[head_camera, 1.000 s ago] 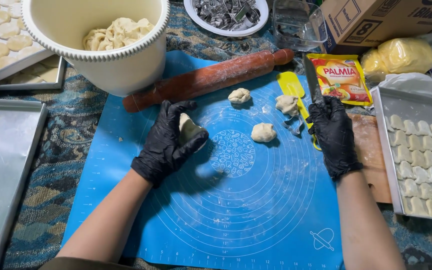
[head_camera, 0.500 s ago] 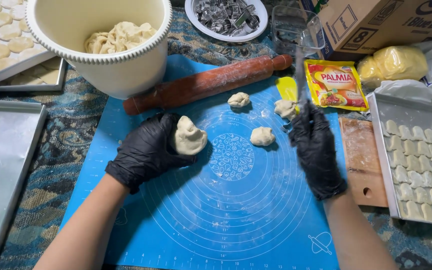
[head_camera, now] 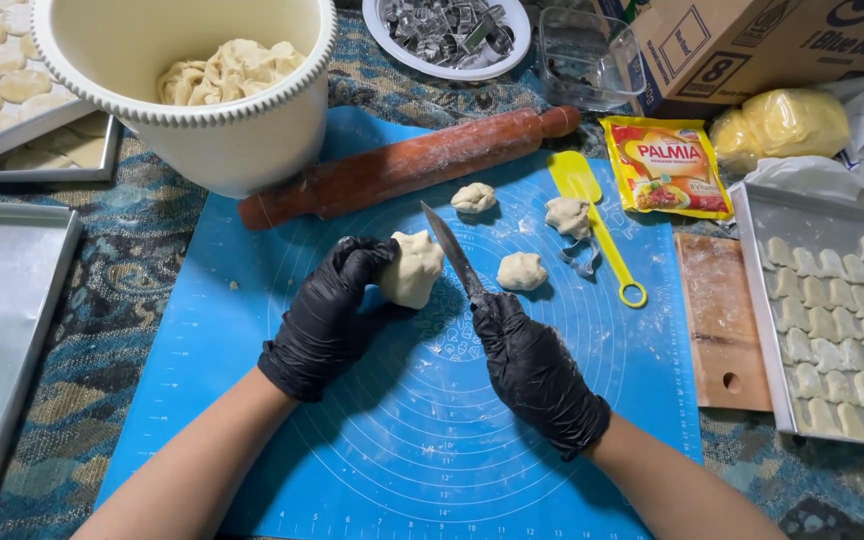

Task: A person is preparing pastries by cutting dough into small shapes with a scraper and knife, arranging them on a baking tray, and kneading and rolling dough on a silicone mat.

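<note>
Left hand (head_camera: 327,320) fingers gripping dough lump (head_camera: 412,268), right hand (head_camera: 537,370) clasping knife (head_camera: 455,256); best sliced straight down, clear of fingertips.

A pale, lumpy dough ball (head_camera: 412,268) sits upright on the blue silicone mat, pinched at its left side. A slim steel knife (head_camera: 452,253) angles up-left beside it, blade tip seemingly just clear of the dough.
</note>
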